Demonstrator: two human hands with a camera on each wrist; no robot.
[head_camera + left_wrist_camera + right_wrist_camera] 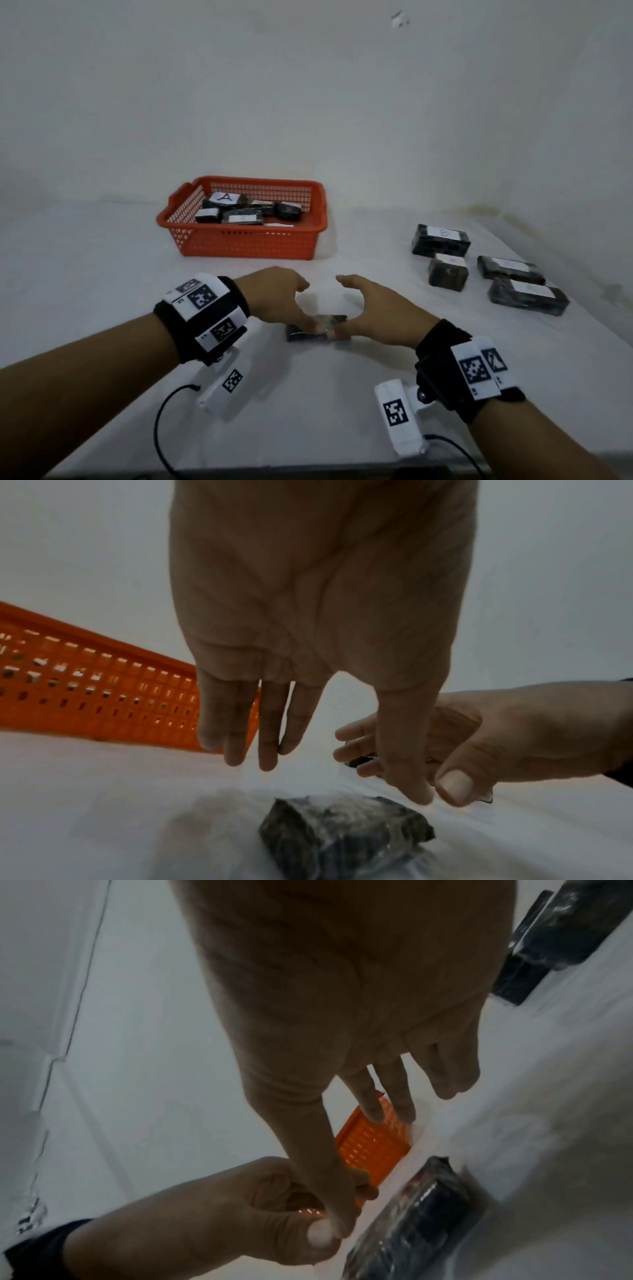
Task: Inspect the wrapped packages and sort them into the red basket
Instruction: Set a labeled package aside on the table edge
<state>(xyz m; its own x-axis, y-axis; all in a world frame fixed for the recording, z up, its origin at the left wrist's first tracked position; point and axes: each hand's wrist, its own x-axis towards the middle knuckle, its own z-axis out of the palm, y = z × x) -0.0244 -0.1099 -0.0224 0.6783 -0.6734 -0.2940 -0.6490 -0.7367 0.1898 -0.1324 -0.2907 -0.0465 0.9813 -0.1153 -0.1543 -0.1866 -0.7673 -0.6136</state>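
A small dark package (317, 329) in clear wrap lies flat on the white table between my hands; it also shows in the left wrist view (342, 831) and the right wrist view (411, 1218). My left hand (305, 305) arches over its left end, fingers relaxed and off it. My right hand (346, 306) arches over its right end the same way. Both thumbs meet at the package's near edge and touch it. The red basket (239, 240) stands behind the hands, holding several wrapped packages, one with a label marked A (226, 197).
Several dark wrapped packages with white labels lie at the right: one marked B (440, 240), a small one (447, 272), two flat ones (510, 269) (527, 296). The wall rises just behind the basket. The table's near edge (308, 469) runs below my wrists, with black cables hanging.
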